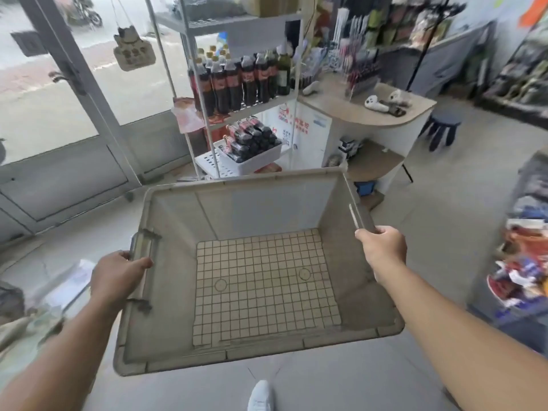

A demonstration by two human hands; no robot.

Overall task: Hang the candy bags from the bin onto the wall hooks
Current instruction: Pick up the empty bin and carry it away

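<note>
Well apart, left hand (118, 277) and right hand (382, 247) clamp opposite rims of the rectangular, seemingly plastic, grid-floored bin (237, 355).

Pale grey floor (444, 221) carries, beyond the left grip (118, 277), a white shelf rack (252, 109) stocked with cola bottles (234, 84), and, beyond the right grip (382, 247), a curved tabletop (341, 109) bearing white controllers (375, 103), with a dark stool (444, 126) beside it.
</note>
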